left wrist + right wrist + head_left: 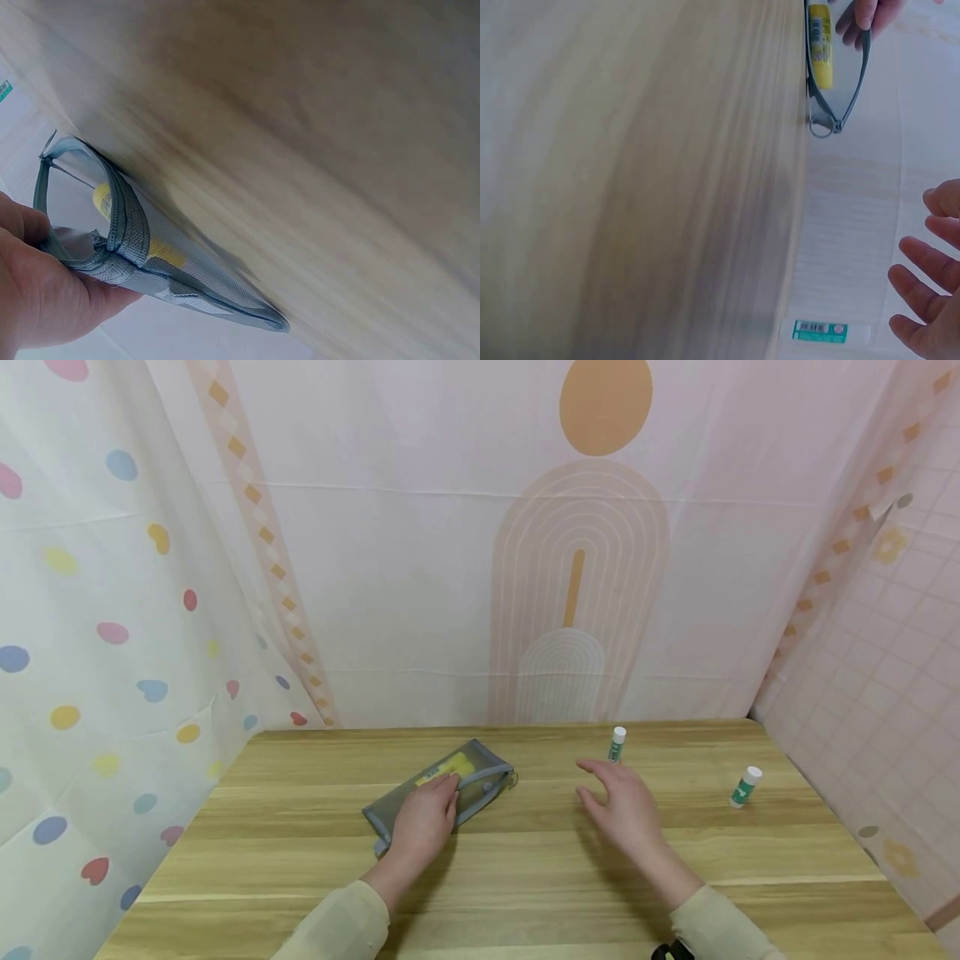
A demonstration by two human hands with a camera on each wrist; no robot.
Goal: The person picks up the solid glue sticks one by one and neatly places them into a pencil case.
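A grey mesh zip pouch (396, 803) lies slanted on the table at centre left, its mouth spread apart. My left hand (426, 818) grips one edge of that mouth between thumb and fingers, as the left wrist view shows on the pouch (199, 291). Inside is a yellow glue stick (821, 49) with a dark printed label. My right hand (628, 806) hovers over the table with fingers spread and nothing in them. Just beyond its fingertips stands a white-capped glue stick (617, 745) with a green label, its lower end hidden by the hand.
A second white-capped green glue stick (746, 787) stands farther right on the wooden table (525, 877). Patterned curtains (412, 593) hang along the back and both sides. A black object (672, 951) shows at the bottom edge by the right sleeve.
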